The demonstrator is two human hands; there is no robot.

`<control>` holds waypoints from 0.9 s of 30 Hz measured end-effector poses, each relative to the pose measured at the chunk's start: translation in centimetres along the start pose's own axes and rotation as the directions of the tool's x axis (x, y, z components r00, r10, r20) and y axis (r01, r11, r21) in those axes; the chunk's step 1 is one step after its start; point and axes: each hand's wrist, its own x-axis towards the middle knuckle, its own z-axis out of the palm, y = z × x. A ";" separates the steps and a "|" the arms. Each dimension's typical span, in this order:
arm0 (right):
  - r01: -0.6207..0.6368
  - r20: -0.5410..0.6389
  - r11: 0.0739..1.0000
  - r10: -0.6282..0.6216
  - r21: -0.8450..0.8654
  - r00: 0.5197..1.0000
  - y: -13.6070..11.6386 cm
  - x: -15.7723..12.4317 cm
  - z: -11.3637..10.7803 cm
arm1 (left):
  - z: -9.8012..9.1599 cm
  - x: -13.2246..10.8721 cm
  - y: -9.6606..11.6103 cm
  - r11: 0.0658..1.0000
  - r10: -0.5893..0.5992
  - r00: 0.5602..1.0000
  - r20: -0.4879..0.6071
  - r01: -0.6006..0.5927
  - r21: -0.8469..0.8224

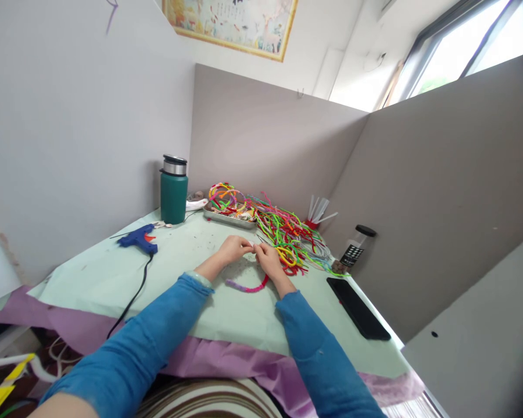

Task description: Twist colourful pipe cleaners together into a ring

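Over the middle of the table, my left hand [236,248] and my right hand [268,259] meet at the fingertips. Both are closed in a pinch around something small and pale, too covered by the fingers to name. A curved fuzzy pipe cleaner [249,289], purple at one end and red at the other, lies on the table below; its red end goes out of sight behind my right wrist. Just beyond my right hand spreads a tangled heap of colourful pipe cleaners [283,229]. A thin dark pointed tool [261,239] shows partly by my fingertips.
A blue glue gun [139,238] with a black cord lies left, near a green bottle [173,197]. Behind my hands is a metal tray [229,219] of bent pipe cleaners. White sticks [317,209], a dark-lidded jar [355,248] and a black phone [358,309] are on the right. Grey partitions enclose the table.
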 end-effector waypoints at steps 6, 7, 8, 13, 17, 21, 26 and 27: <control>-0.009 -0.001 0.999 0.009 0.050 1.000 -0.1 0.0 -0.1 | 0.1 0.1 0.1 1.000 0.002 1.000 -0.012 -0.002 0.000; -0.013 -0.003 0.998 0.013 0.055 1.000 -0.1 0.1 -0.1 | 0.1 0.1 0.1 1.000 0.000 1.000 -0.006 0.000 -0.018; -0.017 -0.006 0.998 0.018 0.060 1.000 -0.1 0.1 -0.1 | 0.1 0.1 0.1 0.999 -0.002 1.000 -0.001 0.002 -0.034; -0.034 -0.005 0.996 0.034 0.079 0.999 0.0 0.2 -0.1 | 0.0 0.0 0.3 0.998 -0.021 1.000 -0.007 0.021 -0.066; -0.028 -0.010 0.996 0.029 0.082 1.000 0.0 0.2 -0.1 | -0.2 -0.2 0.6 0.997 -0.057 0.998 -0.014 0.056 -0.053; -0.021 -0.008 0.997 0.022 0.080 1.000 0.0 0.2 -0.1 | -0.2 -0.1 0.6 0.995 -0.092 0.996 -0.020 0.091 -0.041; -0.019 -0.005 0.997 0.020 0.071 1.000 0.1 0.2 -0.1 | -0.1 0.0 0.4 0.991 -0.113 0.993 0.013 0.114 -0.072; -0.018 -0.007 0.998 0.018 0.066 1.000 0.1 0.2 -0.1 | -0.1 0.0 0.4 0.988 -0.124 0.992 0.027 0.126 -0.092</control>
